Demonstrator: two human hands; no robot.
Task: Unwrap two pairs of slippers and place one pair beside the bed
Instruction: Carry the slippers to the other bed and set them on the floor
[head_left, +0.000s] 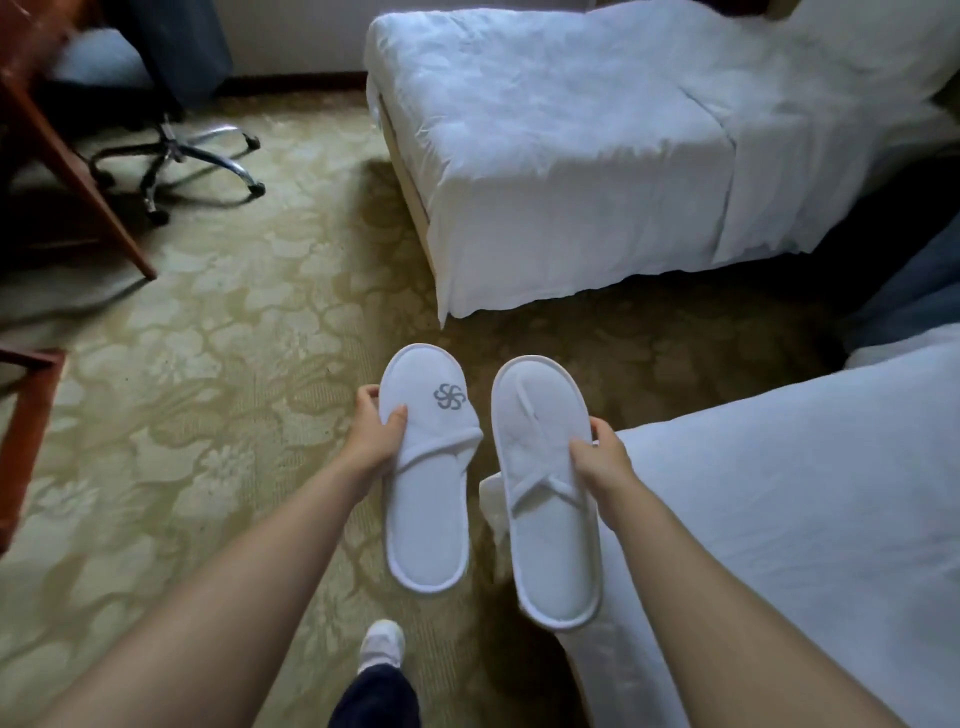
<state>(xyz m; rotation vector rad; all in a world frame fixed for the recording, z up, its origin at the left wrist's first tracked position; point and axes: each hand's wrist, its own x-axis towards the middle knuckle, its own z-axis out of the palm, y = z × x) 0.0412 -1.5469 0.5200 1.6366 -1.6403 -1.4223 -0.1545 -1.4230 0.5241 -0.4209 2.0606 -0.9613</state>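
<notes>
I hold one white slipper in each hand, above the carpet between two beds. My left hand (375, 439) grips the left slipper (428, 514) by its left edge; this slipper has a grey swirl logo on its toe strap. My right hand (602, 462) grips the right slipper (550, 551) by its right edge; its strap lies flat and folded across the sole. Both slippers point away from me, side by side, with no wrapping on them. The near bed (779, 519) is at my right, touching my right forearm.
A second white bed (571, 156) stands ahead on the right. A swivel chair base (182, 156) and a wooden desk leg (78, 171) are at the far left. Patterned green carpet (208, 389) covers the floor. My shoe (383, 644) shows below.
</notes>
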